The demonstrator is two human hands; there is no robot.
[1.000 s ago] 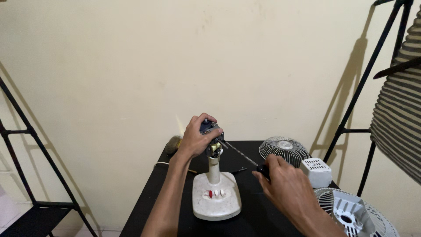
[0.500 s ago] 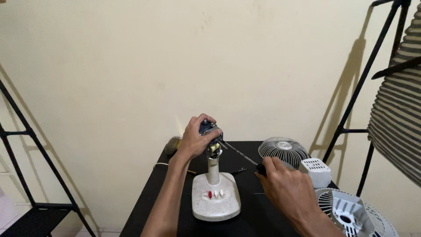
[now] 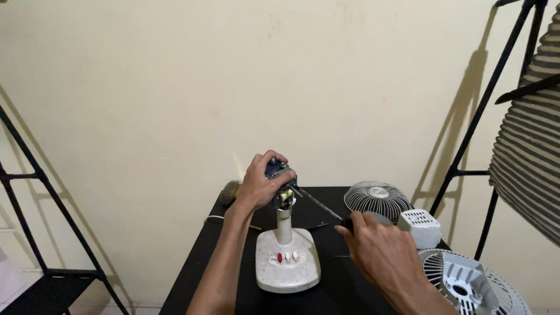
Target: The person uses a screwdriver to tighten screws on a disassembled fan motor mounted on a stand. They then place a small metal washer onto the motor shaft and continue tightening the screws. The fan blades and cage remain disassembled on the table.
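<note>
The left hand (image 3: 259, 184) was wrapped around the motor (image 3: 280, 175) at the top of a fan stand, fingers curled over its dark housing and holding it steady. The motor sat on a white post (image 3: 284, 224) rising from the cream base (image 3: 288, 265), which stood near the middle of the black worktop (image 3: 216, 262); three small buttons, one red and two pale, showed on the base. The right hand (image 3: 379, 251) was closed around the handle of a screwdriver (image 3: 318, 204), whose thin shaft ran up and to the left, with its tip meeting the right side of the motor just beside the left hand's fingertips.

Behind the right hand, a round grille (image 3: 376, 198) lay flat on the worktop, with a small white cover (image 3: 420, 227) just in front of it. Another grille (image 3: 466, 280) with a pale plastic piece on top lay at the worktop's right front corner. A dark round thing lay behind the left wrist, too hidden to identify. Black metal racks (image 3: 23, 233) stood on either side against the cream wall.
</note>
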